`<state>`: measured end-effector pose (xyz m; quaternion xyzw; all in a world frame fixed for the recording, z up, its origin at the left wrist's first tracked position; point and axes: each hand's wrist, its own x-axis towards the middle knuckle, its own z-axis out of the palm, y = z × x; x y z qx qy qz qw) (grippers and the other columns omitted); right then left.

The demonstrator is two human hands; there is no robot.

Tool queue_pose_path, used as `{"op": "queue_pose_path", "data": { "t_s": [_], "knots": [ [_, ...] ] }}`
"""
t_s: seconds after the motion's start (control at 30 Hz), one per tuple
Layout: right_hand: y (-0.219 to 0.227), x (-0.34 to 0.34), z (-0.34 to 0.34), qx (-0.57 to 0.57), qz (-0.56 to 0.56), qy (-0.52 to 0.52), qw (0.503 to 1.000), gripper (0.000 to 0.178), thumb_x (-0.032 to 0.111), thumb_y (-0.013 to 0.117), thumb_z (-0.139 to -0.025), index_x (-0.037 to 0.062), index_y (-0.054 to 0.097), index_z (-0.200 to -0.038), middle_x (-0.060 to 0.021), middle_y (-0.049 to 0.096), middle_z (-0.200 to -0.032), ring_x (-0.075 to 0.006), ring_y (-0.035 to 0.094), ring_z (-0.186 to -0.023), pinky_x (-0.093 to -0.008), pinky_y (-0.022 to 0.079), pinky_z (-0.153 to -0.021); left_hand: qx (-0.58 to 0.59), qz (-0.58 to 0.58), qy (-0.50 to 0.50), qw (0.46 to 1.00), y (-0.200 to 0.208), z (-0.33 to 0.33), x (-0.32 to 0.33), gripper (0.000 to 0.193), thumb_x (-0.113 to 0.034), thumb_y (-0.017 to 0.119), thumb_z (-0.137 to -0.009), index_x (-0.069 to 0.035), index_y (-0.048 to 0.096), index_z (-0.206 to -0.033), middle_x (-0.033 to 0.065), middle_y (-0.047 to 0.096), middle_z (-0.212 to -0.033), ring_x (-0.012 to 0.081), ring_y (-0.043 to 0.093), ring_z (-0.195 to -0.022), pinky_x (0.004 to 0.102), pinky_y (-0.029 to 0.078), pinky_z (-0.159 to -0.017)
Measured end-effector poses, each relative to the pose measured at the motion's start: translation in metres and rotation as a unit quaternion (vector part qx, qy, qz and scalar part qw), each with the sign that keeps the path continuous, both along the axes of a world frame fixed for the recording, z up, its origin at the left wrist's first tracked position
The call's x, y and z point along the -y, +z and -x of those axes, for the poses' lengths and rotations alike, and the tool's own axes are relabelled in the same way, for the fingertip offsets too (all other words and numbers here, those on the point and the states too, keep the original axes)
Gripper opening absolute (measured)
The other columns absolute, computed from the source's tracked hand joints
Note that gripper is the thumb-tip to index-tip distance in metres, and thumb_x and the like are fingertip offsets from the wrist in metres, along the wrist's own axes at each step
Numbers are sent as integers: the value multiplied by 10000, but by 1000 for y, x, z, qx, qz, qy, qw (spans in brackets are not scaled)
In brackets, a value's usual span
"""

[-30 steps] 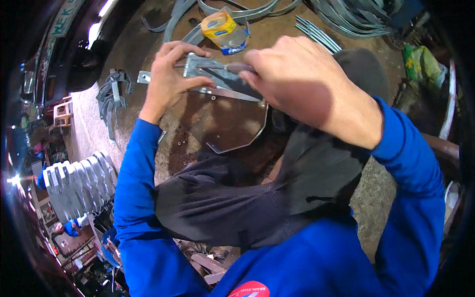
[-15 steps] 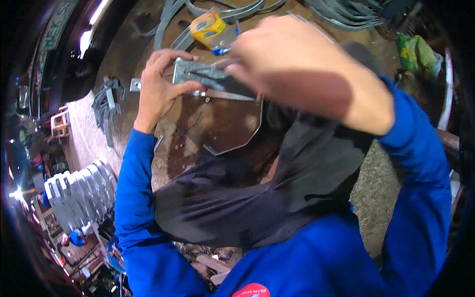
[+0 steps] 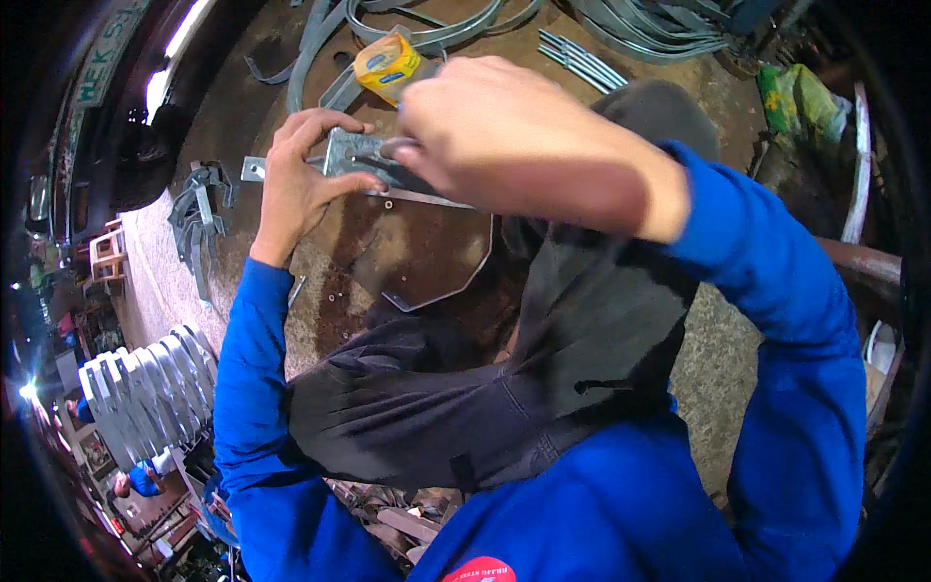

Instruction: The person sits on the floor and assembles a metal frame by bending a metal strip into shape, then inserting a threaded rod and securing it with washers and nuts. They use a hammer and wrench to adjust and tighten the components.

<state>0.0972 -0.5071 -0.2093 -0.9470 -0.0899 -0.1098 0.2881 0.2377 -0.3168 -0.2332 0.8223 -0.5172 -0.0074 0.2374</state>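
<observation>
My left hand [image 3: 296, 184] grips the left end of a flat grey metal bracket [image 3: 351, 155] that lies over a rusty octagonal steel plate [image 3: 432, 252]. My right hand [image 3: 504, 136] is closed above the bracket's right part, pinching a small dark metal piece [image 3: 393, 148] against it; what that piece is I cannot tell. Both blue sleeves come up from the lower edge, with a dark cloth [image 3: 504, 388] draped between them.
A yellow tape roll [image 3: 386, 63] sits just beyond the bracket among curved grey metal strips [image 3: 427, 24]. A bundle of grey clamps [image 3: 199, 218] lies at the left. Stacked shiny metal parts [image 3: 145, 393] stand lower left, and a green bag [image 3: 800, 102] is at the upper right.
The view has shifted so the bracket, tape roll and both hands sit higher and further left in the picture. My right hand stays closed over the bracket.
</observation>
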Motion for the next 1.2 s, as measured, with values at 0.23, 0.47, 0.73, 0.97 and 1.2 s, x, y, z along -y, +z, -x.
{"op": "queue_pose_path", "data": {
  "t_s": [0.23, 0.47, 0.73, 0.97, 1.2],
  "knots": [
    [11, -1, 6, -79, 14, 13, 997, 204, 233, 615, -773, 38, 672, -747, -213, 639, -727, -365, 645, -724, -459, 519, -639, -11, 3, -29, 1000, 1, -5, -5, 596, -320, 877, -447, -90, 665, -954, 45, 640, -1016, 277, 538, -1071, 395, 396, -951],
    [51, 57, 37, -96, 43, 27, 994, 228, 261, 639, -809, 42, 680, -855, -174, 647, -739, -325, 655, -732, -401, 523, -650, -73, -8, -4, 997, -5, -10, -14, 608, -266, 875, -432, -52, 636, -948, 103, 628, -1032, 288, 524, -1091, 387, 398, -961],
    [-30, 213, 143, -125, -209, -312, 918, 340, 308, 650, -875, 5, 662, -1029, -82, 671, -808, -125, 593, -712, -297, 480, -643, -241, 43, 84, 966, 1, -24, -51, 567, -157, 850, -490, -40, 571, -970, 71, 632, -1049, 217, 546, -1056, 334, 387, -965],
    [-306, 152, 134, -74, -184, -464, 863, 355, 338, 666, -843, 35, 683, -1028, -166, 657, -851, -295, 629, -756, -358, 484, -691, -265, 43, 153, 951, 1, -24, -74, 546, -221, 831, -521, -28, 551, -949, 92, 619, -1021, 206, 566, -1022, 319, 395, -948],
    [-386, 156, 88, -13, -115, -503, 856, 232, 246, 618, -833, 64, 688, -959, -187, 606, -977, -373, 552, -900, -438, 444, -812, -263, 60, 195, 943, 5, -37, -89, 596, -305, 858, -528, -26, 551, -956, 93, 617, -1008, 199, 574, -993, 310, 427, -897]
  ]
}}
